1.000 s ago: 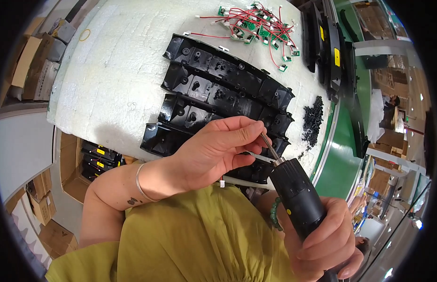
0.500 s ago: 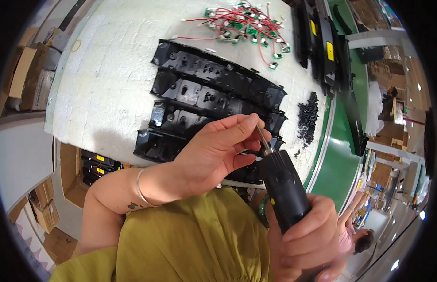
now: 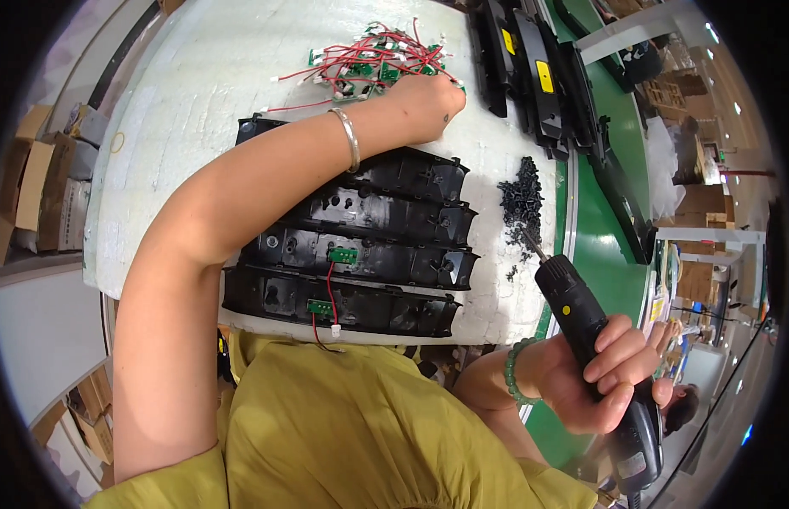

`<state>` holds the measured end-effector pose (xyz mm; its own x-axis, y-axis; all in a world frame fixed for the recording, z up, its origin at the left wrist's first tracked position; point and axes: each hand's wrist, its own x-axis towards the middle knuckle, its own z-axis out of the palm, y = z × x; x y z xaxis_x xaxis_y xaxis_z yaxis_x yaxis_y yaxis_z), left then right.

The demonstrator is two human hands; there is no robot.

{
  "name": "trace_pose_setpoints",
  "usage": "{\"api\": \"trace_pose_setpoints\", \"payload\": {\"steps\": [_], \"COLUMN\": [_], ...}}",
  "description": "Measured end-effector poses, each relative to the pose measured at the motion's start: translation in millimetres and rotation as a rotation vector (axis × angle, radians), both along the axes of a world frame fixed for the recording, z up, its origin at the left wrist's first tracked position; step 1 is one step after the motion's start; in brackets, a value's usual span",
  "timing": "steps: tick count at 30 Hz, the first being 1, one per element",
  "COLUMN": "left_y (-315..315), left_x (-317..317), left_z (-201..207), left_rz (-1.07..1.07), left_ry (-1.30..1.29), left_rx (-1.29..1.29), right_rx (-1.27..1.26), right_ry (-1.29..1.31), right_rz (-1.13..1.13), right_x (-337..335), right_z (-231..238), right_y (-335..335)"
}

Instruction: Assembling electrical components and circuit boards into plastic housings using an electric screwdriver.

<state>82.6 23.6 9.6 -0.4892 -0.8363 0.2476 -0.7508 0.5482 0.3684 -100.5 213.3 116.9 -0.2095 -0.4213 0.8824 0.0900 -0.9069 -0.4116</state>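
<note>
My right hand (image 3: 602, 377) is wrapped round a black electric screwdriver (image 3: 577, 297); its bit points into a pile of small black screws (image 3: 523, 199). My left hand (image 3: 428, 106) is stretched to the far side, at the edge of a heap of green circuit boards with red wires (image 3: 386, 64). Its fingers are curled and mostly hidden behind the back of the hand, so what they grip cannot be made out. Under my left forearm lie several long black plastic housings (image 3: 394, 263) in rows. The two nearest each hold a small green circuit board (image 3: 343, 254) with a red wire.
Black parts with yellow labels (image 3: 543, 76) stand at the far right, beside a green surface (image 3: 593, 204). Cardboard boxes (image 3: 42, 182) are at the left. A rubber band (image 3: 117, 142) lies on the white table (image 3: 174, 110). Another person is partly visible at the right.
My left hand has left the screwdriver's bit and reached out to the circuit boards. My right hand has moved the screwdriver rightward, its tip now at the screws. The view has shifted, uncovering the nearest housings.
</note>
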Motion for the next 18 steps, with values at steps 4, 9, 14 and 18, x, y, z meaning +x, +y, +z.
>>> {"api": "trace_pose_setpoints", "payload": {"steps": [4,9,14,18], "left_y": [-0.6,4.2,-7.6,-10.2], "left_x": [17.7,75.9,101.7,70.3], "left_z": [28.2,104.3,86.8,87.7], "left_rz": [0.016,0.13,0.11,0.163], "left_ry": [0.264,0.281,0.153,0.472], "left_rx": [-0.1,-0.039,-0.554,-0.555], "right_rx": [-0.002,0.037,0.028,0.032], "right_ry": [-0.019,-0.049,-0.046,-0.019], "right_rz": [-0.048,-0.012,-0.006,0.016], "right_x": [-13.0,-8.8,1.8,8.6], "right_z": [-2.8,-10.4,-6.3,-7.6], "right_y": [-0.7,-11.6,-10.1,-8.0]}}
